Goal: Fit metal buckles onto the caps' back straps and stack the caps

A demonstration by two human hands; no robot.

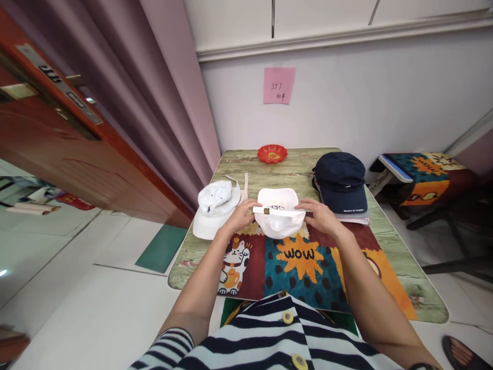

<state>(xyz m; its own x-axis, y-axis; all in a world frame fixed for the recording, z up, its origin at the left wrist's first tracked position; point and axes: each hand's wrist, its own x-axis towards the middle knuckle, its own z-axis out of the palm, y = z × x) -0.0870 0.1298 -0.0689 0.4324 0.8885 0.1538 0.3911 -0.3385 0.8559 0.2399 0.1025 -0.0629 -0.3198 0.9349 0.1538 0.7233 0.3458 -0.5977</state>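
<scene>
Both my hands hold a white cap [280, 224] over the middle of the table, its back strap with a metal buckle towards me and its brim pointing away. My left hand [243, 215] grips the left side near the strap. On the right side, my right hand [318, 215] has its fingers closed on the cap's edge. Left of it lies another white cap [216, 198] with a small dark logo and loose straps behind it. A dark blue cap [341, 180] rests on top of other caps at the right.
A patterned mat [302, 262] covers the near part of the green wood-look table [246, 162]. At the back stands a red dish [272, 153]. A wooden door [127, 164] and curtain are at the left; a stool [427, 169] is at the right.
</scene>
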